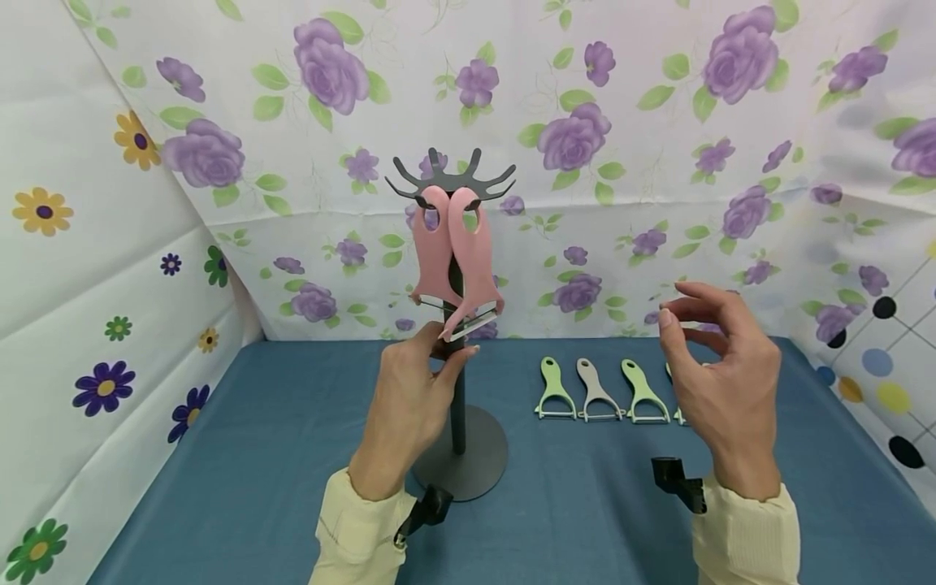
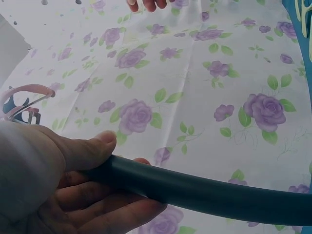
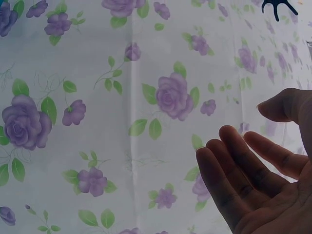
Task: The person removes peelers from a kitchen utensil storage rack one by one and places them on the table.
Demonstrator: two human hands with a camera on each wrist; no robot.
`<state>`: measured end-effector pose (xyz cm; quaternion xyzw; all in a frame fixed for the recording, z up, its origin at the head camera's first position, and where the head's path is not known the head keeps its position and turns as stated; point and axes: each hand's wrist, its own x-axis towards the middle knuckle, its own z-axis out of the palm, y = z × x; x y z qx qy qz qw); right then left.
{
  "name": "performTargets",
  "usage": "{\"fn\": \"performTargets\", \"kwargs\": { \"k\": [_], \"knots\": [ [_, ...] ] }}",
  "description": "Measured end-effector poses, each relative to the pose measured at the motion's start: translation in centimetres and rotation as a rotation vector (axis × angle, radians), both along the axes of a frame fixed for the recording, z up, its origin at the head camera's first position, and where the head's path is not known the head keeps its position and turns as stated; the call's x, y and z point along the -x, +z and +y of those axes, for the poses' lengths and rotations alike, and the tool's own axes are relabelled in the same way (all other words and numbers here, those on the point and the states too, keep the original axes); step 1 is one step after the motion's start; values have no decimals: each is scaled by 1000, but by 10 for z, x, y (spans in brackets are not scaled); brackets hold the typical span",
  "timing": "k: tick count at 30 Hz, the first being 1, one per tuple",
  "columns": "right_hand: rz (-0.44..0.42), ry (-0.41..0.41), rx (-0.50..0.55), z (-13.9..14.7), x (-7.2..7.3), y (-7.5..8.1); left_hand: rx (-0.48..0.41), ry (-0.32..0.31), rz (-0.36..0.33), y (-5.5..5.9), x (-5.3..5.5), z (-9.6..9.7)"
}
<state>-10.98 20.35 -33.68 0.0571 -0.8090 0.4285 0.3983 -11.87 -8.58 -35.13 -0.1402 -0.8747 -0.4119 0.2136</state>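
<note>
A dark rotating-style stand has a round base (image 1: 478, 467), a pole (image 1: 459, 410) and a crown of curved hooks (image 1: 437, 165). Two pink peelers, one on the left (image 1: 431, 264) and one on the right (image 1: 475, 248), hang from its front hooks, blades downward. My left hand (image 1: 409, 398) grips the pole just below them; the left wrist view shows thumb and fingers around the dark pole (image 2: 209, 192). Raised over the table's right side, my right hand (image 1: 734, 366) holds nothing, its fingers loosely bent and the thumb apart from them.
Near the back of the blue table (image 1: 563, 504) lie a green peeler (image 1: 552, 375), a beige peeler (image 1: 588, 375) and another green peeler (image 1: 634, 378) in a row. One more is mostly hidden behind my right hand. A floral cloth (image 1: 629, 203) hangs behind.
</note>
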Motion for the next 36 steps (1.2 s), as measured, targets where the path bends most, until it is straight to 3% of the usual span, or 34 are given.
{"fn": "performTargets", "kwargs": {
  "k": [15, 21, 28, 36],
  "knots": [
    [43, 71, -38, -14, -4, 3, -7, 24, 56, -1, -2, 0],
    [65, 114, -36, -18, -5, 2, 17, 18, 27, -2, -2, 1],
    [52, 111, -55, -24, -7, 1, 29, 8, -20, -2, -1, 1],
    [68, 141, -69, -33, -7, 3, 29, 3, -18, -1, -2, -1]
  ]
}}
